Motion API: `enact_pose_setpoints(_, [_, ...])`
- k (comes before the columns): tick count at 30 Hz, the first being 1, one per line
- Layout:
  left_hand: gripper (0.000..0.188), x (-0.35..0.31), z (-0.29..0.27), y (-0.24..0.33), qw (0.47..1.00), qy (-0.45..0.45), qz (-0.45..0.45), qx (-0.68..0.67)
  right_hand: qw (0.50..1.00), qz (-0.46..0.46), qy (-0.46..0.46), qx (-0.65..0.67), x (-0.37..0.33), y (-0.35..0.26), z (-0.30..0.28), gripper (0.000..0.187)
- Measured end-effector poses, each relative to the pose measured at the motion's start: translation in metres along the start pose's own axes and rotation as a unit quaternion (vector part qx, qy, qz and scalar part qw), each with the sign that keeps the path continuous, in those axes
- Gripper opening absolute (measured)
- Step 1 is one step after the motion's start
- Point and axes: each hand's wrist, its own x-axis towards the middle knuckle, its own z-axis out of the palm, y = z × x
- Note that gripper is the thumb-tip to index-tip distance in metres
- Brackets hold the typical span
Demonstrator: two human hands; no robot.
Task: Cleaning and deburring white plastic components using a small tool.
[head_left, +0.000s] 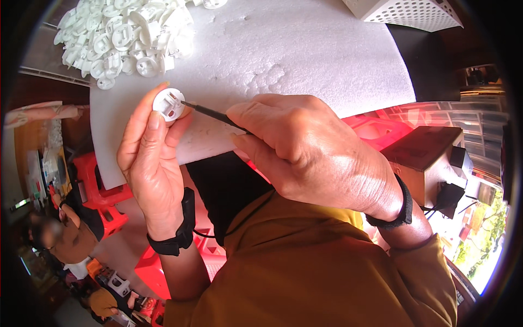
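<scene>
Between the thumb and fingers of my left hand (148,163) is a small round white plastic part (161,102), with slots and raised walls on the side facing up. My right hand (318,150) is closed around a slim black pointed tool (215,114); whether it is tweezers or a single shaft I cannot make out. Its tip reaches the right rim of the plastic part. Both hands are over the near edge of a white foam sheet (305,60). Beyond my left hand lies a big heap of similar white parts (122,41).
A white perforated box (408,13) stands at the far right. A brown box (422,147) sits beyond my right wrist. Red plastic stools (101,182) are below the table on the left. Other people (71,240) sit at the lower left, apart from my hands.
</scene>
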Motion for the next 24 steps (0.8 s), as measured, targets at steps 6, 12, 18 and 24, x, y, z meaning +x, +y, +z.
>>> enact_pose_setpoints(6, [0.034, 0.003, -0.003, -0.001, 1.000, -0.018, -0.006, 0.001, 0.999, -0.021, -0.016, -0.045, 0.007, -0.002, 0.000, 0.015])
enact_pose_setpoints(12, [0.031, 0.001, 0.001, -0.001, 1.000, 0.001, 0.016, 0.017, 0.996, -0.006, -0.015, -0.088, 0.007, -0.004, 0.002, 0.011])
enact_pose_setpoints(18, [0.032, -0.016, 0.010, 0.010, 0.998, -0.015, 0.043, 0.041, 0.996, -0.023, 0.054, 0.064, 0.009, -0.011, -0.007, 0.018])
enact_pose_setpoints(24, [0.029, -0.029, 0.026, 0.033, 0.998, -0.035, 0.049, 0.011, 0.996, -0.045, 0.040, 0.058, 0.020, -0.038, -0.020, 0.023])
